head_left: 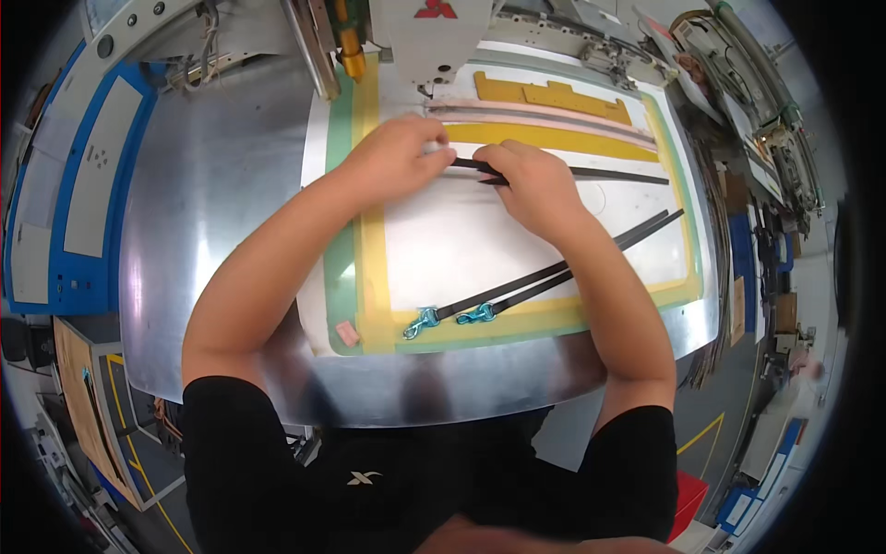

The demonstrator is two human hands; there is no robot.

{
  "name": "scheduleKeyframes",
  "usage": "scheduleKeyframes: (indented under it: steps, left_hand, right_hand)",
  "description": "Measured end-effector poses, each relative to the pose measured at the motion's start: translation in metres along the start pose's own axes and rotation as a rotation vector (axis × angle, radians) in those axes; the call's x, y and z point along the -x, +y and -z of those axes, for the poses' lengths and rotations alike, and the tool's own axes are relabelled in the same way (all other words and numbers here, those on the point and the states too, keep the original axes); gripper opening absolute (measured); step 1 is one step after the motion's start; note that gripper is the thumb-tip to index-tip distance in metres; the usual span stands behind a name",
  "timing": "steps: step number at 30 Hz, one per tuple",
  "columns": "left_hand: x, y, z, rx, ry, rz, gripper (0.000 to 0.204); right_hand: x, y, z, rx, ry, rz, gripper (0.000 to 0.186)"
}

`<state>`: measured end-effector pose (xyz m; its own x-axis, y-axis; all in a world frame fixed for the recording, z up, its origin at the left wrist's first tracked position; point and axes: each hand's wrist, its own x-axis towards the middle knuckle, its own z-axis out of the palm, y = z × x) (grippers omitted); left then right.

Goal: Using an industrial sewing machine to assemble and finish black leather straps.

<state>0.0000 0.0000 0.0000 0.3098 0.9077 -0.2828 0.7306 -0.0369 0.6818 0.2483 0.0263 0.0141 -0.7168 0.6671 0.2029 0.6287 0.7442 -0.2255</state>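
My left hand pinches near the end of a black strap over the white board. Closed on the same strap is my right hand, and the strap runs on to the right past it. A dark pointed end pokes out under my right fingers; what it belongs to is hidden. Nearer to me, two more black straps lie slanted across the board. Each carries a teal metal snap hook at its left end.
A white sewing machine head hangs just beyond my hands. Mustard-coloured strips and a notched plate lie at the board's far side. A pink block sits at its near left corner. Shiny metal table surrounds the board.
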Motion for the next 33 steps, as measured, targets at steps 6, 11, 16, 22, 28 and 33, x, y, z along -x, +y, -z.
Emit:
scheduleKeyframes:
  steps: [6,11,16,22,28,33]
  left_hand:
    - [-0.035,-0.020,-0.027,-0.526,0.681,-0.162,0.065]
    - [-0.023,-0.020,-0.014,-0.569,0.668,-0.067,0.062]
    - [-0.010,-0.019,0.014,-0.597,0.626,0.128,0.041]
    - [-0.030,-0.038,0.001,-0.441,0.753,-0.281,0.025]
    - [-0.035,-0.035,0.005,-0.397,0.626,-0.219,0.028]
    - [-0.038,-0.034,0.003,-0.469,0.612,-0.227,0.030]
  right_hand:
    - [-0.010,0.004,0.000,0.030,-0.087,0.114,0.035]
    - [-0.035,0.009,0.006,0.050,-0.045,0.106,0.041]
    - [-0.076,0.027,-0.005,-0.080,0.060,0.123,0.033]
    - [-0.096,0.045,-0.038,-0.057,0.131,0.086,0.035]
    - [-0.097,0.050,-0.042,-0.057,0.110,0.095,0.034]
    - [-0.099,0.046,-0.038,-0.060,0.101,0.087,0.036]
